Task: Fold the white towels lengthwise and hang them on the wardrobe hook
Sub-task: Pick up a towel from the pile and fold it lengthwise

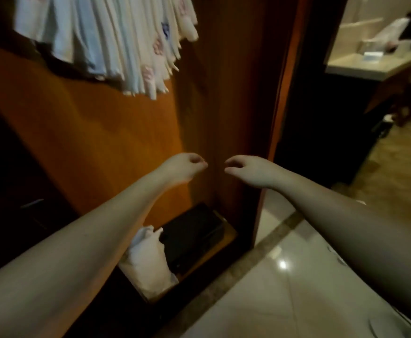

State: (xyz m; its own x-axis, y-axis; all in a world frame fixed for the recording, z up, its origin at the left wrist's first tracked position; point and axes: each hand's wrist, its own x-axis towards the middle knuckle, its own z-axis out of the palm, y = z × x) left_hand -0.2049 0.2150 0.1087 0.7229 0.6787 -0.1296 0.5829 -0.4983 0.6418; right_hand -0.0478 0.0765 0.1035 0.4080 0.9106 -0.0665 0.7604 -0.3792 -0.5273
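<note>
Presently both hands are raised in front of the wardrobe's wooden side panel (224, 93), near each other but apart, and neither holds anything. The left hand (182, 167) has its fingers loosely curled downward with nothing between them; the right hand (250, 170) matches it, fingers bent and relaxed, its grip empty. Their placement suggests, as a judgement, a pause between towels rather than a fold in progress. A row of folded towels (116, 40) hangs at the upper left, packed close in narrow vertical pleats, white with pale blue tints and small red and blue marks; the hook bearing them is out of view. More white cloth (148, 259) lies crumpled on the wardrobe's low shelf, soft and creased, just beside a flat black box (192, 235), and likely awaits folding. The wardrobe wood is smooth and orange-brown. The floor (285, 289) is glossy pale tile with a darker border strip, reflecting a light. A pale desk (370, 67) stands far right, blurred.
</note>
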